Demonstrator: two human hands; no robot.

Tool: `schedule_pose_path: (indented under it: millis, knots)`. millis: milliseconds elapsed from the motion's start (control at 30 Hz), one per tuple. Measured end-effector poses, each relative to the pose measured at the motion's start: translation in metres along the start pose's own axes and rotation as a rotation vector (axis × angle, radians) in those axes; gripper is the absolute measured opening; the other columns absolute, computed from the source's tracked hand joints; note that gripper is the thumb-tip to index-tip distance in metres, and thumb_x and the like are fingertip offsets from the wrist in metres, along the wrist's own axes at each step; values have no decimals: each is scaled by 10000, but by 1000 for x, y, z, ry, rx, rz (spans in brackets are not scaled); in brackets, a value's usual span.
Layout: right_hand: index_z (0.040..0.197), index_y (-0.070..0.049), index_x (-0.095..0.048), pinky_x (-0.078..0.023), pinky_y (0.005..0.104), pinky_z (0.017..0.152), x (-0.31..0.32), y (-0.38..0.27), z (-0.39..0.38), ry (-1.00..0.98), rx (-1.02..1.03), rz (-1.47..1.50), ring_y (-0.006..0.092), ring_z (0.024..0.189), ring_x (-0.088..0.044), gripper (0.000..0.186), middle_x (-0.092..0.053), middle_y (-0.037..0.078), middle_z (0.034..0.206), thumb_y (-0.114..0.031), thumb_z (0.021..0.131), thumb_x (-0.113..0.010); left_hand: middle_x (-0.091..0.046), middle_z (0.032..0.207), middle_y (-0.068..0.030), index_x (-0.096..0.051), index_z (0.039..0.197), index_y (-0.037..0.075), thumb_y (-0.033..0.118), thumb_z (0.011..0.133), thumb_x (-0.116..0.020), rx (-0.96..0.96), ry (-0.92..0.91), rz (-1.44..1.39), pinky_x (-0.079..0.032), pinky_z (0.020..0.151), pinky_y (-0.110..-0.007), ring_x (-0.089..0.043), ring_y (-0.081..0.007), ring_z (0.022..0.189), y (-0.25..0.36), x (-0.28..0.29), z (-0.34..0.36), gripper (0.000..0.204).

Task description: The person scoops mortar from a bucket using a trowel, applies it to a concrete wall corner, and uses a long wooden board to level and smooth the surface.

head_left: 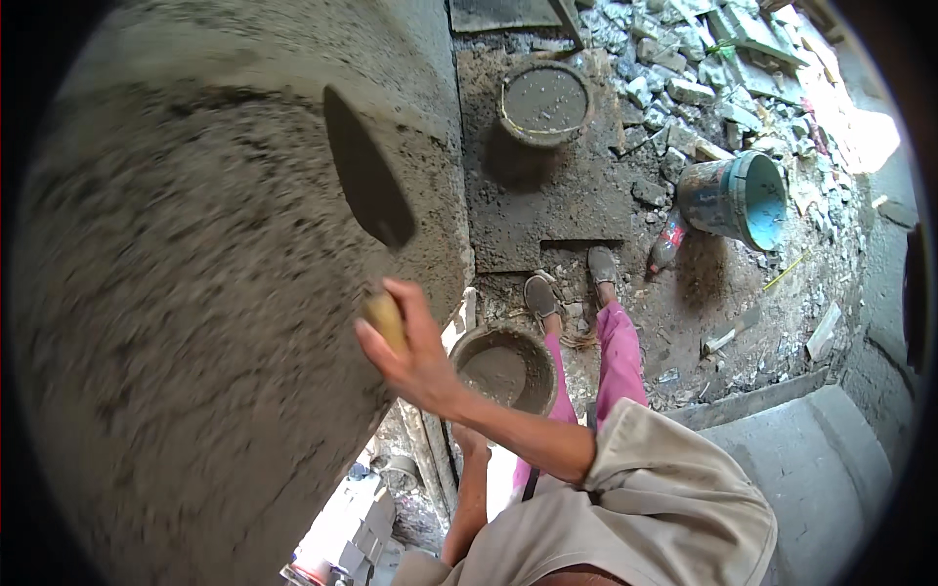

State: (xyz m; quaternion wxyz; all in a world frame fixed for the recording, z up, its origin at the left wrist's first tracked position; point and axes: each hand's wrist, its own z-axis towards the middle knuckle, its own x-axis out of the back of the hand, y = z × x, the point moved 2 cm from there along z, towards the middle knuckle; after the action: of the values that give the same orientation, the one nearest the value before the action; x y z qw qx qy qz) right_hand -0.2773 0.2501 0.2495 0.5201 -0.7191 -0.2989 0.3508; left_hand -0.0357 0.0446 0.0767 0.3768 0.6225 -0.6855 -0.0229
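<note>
My right hand [415, 352] is closed round the wooden handle of a trowel [367, 174]. Its dark, pointed blade is raised in front of the rough grey mortar on the wall [195, 322]; whether it touches cannot be told. Below my right forearm, my left hand [471, 439] grips the near rim of a small bucket [550, 363], its fingers partly hidden. Wet grey mortar lies in the bucket, which is in front of my legs.
A fuller mortar bucket [584, 125] stands ahead on a dirty board [508, 220]. To the right are a tipped blue-lined bucket [718, 198], a plastic bottle [667, 242] and a pile of rubble [689, 93]. Wood scraps [731, 332] lie on the ground.
</note>
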Motion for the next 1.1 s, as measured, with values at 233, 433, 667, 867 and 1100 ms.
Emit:
schedule_pose_path:
  millis: [233,433,667,867,1100]
  knots:
    - [1272,-118,-466,-532,431,681,184,-76,-96,-413,202,-768,315,743,-651,418,-608,175,1003,-293,922,-611,-598,1199,-121,-513,1281,0,80,774,-646,-322,-189,-42,-475,882,-341,-596,-247,1020,104,0,-52,530]
    - [1155,-106,-494,-518,507,683,259,-47,-134,-555,-30,-1300,397,797,-652,315,-623,207,1037,-347,954,-521,-614,1177,-158,-536,1257,-20,42,727,-623,-490,-249,68,-460,924,-347,-596,-262,1041,193,-10,-141,540]
    - [962,-64,-523,-474,415,536,285,-6,-98,-567,-239,-746,270,602,-616,308,-578,107,653,-371,976,-510,-481,1383,-247,-446,1374,-43,58,770,-601,-824,-216,335,-342,1096,-385,-462,-363,1290,228,-34,-184,632]
    - [844,-79,-520,-417,282,463,319,11,-106,-633,-643,-156,103,539,-513,341,-499,-8,650,-393,977,-543,-652,1028,-108,-541,1211,-12,22,741,-621,-877,-248,149,-488,838,-326,-612,-215,913,219,-84,-149,478]
    - [1027,-77,-562,-436,244,472,342,-13,-89,-243,-706,34,81,565,-501,275,-526,-2,759,-339,953,-600,-584,1052,-91,-482,1249,108,27,668,-666,-24,-245,-201,-540,591,-391,-596,-237,833,157,-114,-78,615]
